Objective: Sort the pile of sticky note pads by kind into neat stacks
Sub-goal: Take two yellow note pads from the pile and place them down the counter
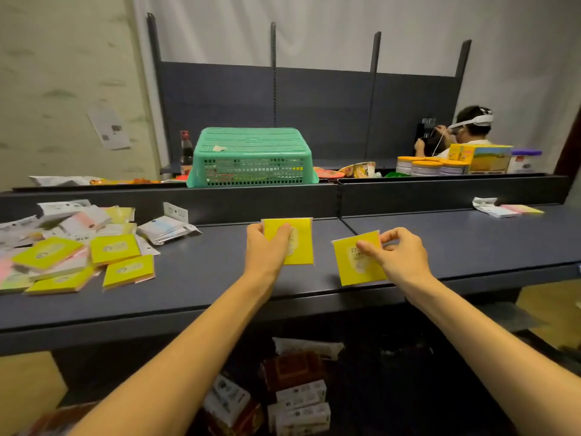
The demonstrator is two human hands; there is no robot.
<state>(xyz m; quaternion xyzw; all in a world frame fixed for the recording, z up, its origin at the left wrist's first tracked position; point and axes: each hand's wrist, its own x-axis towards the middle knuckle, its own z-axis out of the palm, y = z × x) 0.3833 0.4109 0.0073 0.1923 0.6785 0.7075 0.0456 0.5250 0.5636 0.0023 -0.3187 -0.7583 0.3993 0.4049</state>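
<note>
Desk (195, 272): dark blue-grey shelf-style top w/ raised back wall, runs full width; front edge cuts across both forearms.
Pile (72, 247): unsorted sticky note pads at far left of desk, well apart from both hands; yellow-green pads on top, white/pastel packs in clear wrap behind; left edge cut off by frame, count can't be made out.
Centre pad (298, 243): yellow square pad(s), flat on desk against back wall, under left hand; looks like more than one stacked, number unclear; printed label mostly hidden by the fingers.
Right pad (355, 262): yellow square, pale shield-shaped label reading "22…", rest of print covered by thumb; tilted, just beside centre pad, not touching; near edge at desk front, can't tell if lifted or resting.
Far stack (506, 209): small pastel packs at right rear corner of desk, well apart from right hand; detail too small to read.
Left hand (267, 247): fingers curled over top-left of centre pad, gripping it.
Right hand (396, 253): thumb and fingertips pinching upper-right corner of right pad.
Basket (251, 158): green plastic, upside down, behind back wall.
</note>
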